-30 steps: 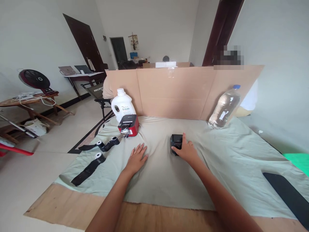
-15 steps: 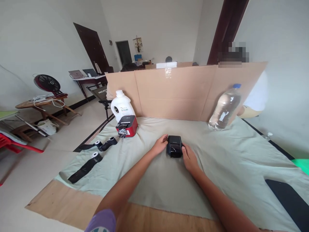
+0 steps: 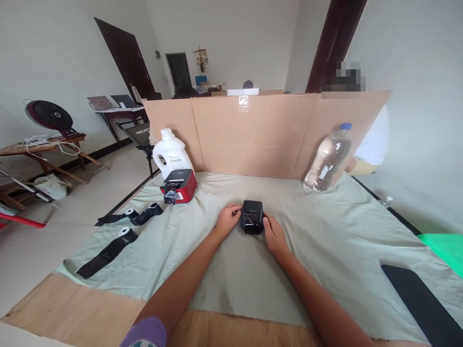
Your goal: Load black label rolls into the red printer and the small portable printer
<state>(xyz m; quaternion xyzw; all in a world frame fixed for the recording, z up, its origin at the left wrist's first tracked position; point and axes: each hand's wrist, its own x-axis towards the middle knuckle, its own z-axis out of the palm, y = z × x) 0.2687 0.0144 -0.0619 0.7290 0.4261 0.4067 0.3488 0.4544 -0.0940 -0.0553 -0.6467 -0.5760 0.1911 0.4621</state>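
A small black printer-like device with a glossy dark strip at its front sits on the pale green cloth. My left hand is at its left side, fingers curled, the fingertips by the casing. On the right side my right hand rests against the device, its fingers partly hidden behind it. A red and black device with a dark strip at its front stands farther left. Black rolls with white cores lie on the cloth at the left, one with its strip unrolled.
A white jug stands behind the red device. A clear bottle with a blue cap leans on the cardboard panel. A black flat object lies at the right. Behind the panel at right, a person is partly visible.
The whole view has shifted, so the things appear farther left. My left hand's fingers are more curled beside the black device. My right hand remains at its right side.
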